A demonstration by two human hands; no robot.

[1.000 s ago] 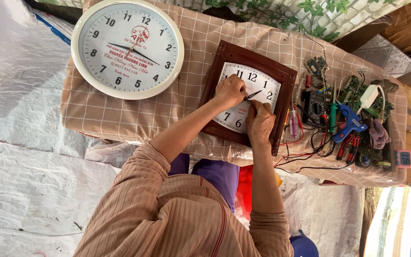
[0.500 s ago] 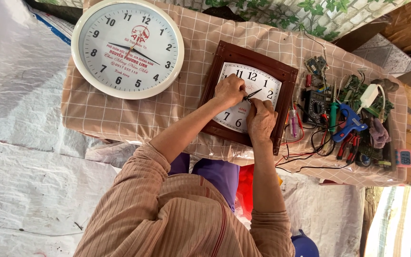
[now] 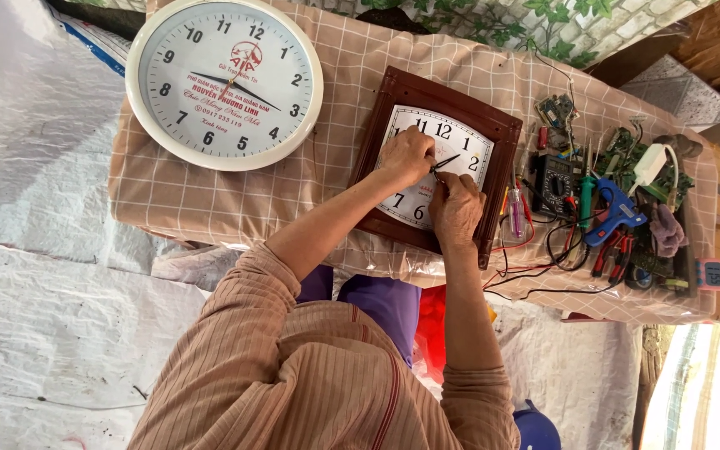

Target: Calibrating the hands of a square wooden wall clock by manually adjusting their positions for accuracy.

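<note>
Almost nothing had moved vs the frames a sec earlier: both hands stayed at the centre of the square brown-framed wall clock with white dial [image 3: 439, 167], lying flat on the checked-cloth tabletop [image 3: 327, 200]. Left hand [image 3: 406, 157] was curled, fingertips pinching at the black clock hands [image 3: 446, 162]; right hand [image 3: 457, 210] closed narrow beside it, fingers at the hub. So the fiddling w/ the hands looked ongoing. Round white wall clock [image 3: 224, 83] lay well apart, untouched

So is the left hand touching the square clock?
Touching. The head view shows the left hand resting on the white face of the square clock.
</note>
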